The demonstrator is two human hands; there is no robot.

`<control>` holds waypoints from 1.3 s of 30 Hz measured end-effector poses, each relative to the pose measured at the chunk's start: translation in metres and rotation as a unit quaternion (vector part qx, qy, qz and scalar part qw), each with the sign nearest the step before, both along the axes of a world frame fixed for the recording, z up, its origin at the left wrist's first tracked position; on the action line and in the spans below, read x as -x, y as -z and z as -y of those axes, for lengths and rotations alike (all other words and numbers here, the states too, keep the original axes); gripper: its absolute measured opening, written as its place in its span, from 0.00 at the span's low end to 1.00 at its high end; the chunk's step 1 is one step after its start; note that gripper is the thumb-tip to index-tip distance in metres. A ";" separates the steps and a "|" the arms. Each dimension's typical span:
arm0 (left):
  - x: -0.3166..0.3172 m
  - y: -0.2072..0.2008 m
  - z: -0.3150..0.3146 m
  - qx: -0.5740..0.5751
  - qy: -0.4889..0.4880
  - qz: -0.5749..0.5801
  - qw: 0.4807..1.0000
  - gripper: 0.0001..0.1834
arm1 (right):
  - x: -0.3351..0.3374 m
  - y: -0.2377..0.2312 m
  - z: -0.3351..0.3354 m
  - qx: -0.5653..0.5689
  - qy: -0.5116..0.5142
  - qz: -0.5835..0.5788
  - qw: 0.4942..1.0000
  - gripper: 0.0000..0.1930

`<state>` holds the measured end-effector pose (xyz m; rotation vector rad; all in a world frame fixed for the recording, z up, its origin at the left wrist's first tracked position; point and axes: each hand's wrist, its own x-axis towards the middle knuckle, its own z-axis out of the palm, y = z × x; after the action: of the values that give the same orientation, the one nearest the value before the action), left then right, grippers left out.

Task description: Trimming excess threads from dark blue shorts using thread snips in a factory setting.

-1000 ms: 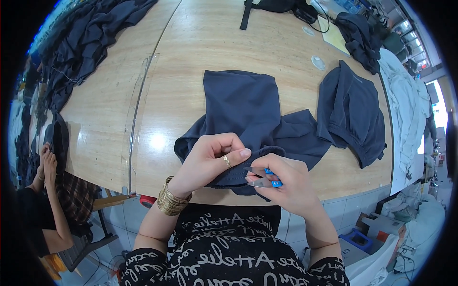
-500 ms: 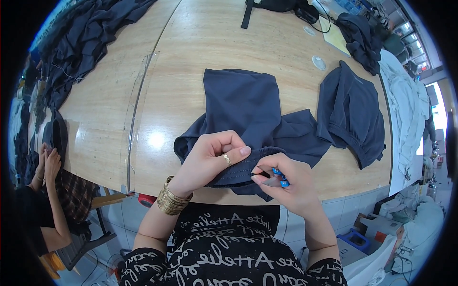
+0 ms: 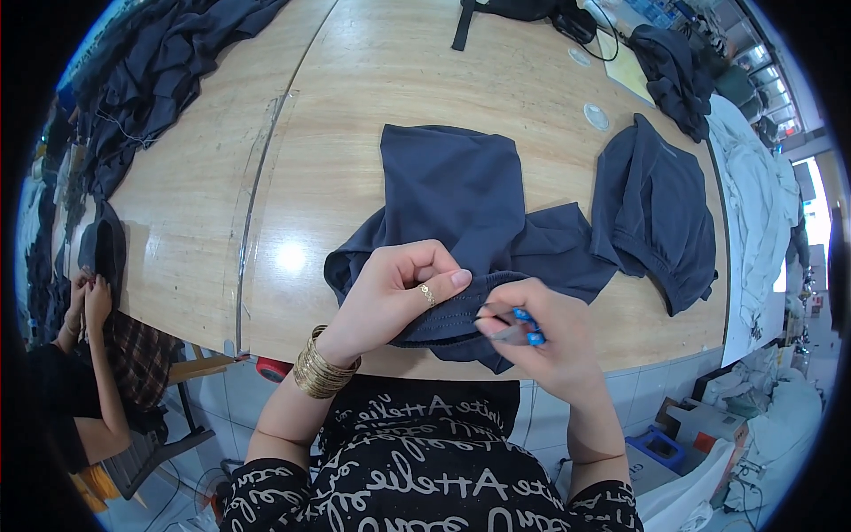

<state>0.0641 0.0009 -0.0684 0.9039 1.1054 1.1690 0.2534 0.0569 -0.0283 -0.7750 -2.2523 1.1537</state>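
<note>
A dark grey-blue garment (image 3: 452, 182) with a gathered elastic waistband (image 3: 454, 317) lies at the table's near edge. My left hand (image 3: 386, 288) is closed on the waistband, thumb on top and fingers curled behind the cloth. At the band's right part, my right hand (image 3: 567, 341) is closed round small thread snips (image 3: 534, 338) with blue parts and grey metal blades. Its thumb and fingertips are close to the band; blur hides whether they touch it or pinch a thread.
A second dark garment (image 3: 651, 204) lies to the right, with pale cloth (image 3: 753, 186) beyond it. Dark cloth is heaped (image 3: 168, 62) at far left. A co-worker's hands (image 3: 91, 297) handle dark cloth at the left edge. A black strap (image 3: 461, 27) lies at the back.
My right hand with the snips has shifted slightly right and away from the waistband. The left hand keeps its hold almost unmoved.
</note>
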 end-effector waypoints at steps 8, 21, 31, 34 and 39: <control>-0.001 0.001 -0.002 0.002 0.004 -0.005 1.000 0.08 | 0.002 0.005 0.002 -0.037 -0.018 0.052 0.998 0.11; 0.010 -0.006 -0.002 -0.029 0.082 0.040 0.995 0.22 | -0.021 0.009 -0.007 -0.156 -0.001 0.055 0.986 0.15; 0.010 -0.009 -0.002 -0.043 0.094 0.043 0.994 0.24 | -0.019 0.007 -0.008 -0.206 -0.015 0.072 0.976 0.14; 0.011 -0.007 -0.001 -0.044 0.093 0.039 0.994 0.24 | -0.018 0.004 -0.009 -0.222 -0.020 0.083 0.971 0.14; 0.010 -0.005 -0.001 -0.042 0.089 0.043 0.994 0.23 | -0.018 0.005 -0.009 -0.249 -0.022 0.082 0.965 0.14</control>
<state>0.0545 0.0019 -0.0633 0.9876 0.8935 1.1027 0.2712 0.0660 -0.0337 -0.6326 -2.5523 0.5074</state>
